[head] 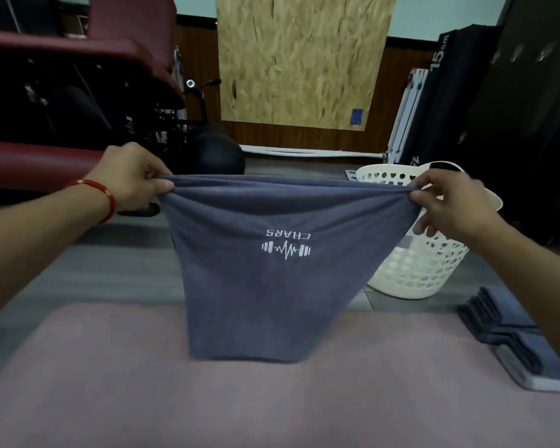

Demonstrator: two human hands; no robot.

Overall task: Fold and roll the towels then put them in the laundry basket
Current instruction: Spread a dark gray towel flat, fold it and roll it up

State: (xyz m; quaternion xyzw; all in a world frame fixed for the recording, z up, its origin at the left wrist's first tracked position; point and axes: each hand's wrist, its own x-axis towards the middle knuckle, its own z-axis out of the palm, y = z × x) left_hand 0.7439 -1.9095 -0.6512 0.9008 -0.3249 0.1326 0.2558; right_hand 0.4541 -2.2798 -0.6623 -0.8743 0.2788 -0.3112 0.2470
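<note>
Pink mat [110, 383] below; both hands' grips, left hand [133, 176] and right hand [450, 202], pinch towel [272, 270]; basket [427, 270] beside.

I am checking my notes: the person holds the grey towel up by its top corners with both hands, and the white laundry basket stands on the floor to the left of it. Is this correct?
Not quite. In the head view the white laundry basket stands on the floor to the right of the grey towel, not the left. The rest holds: the left hand and right hand hold it up by its top corners.
</note>
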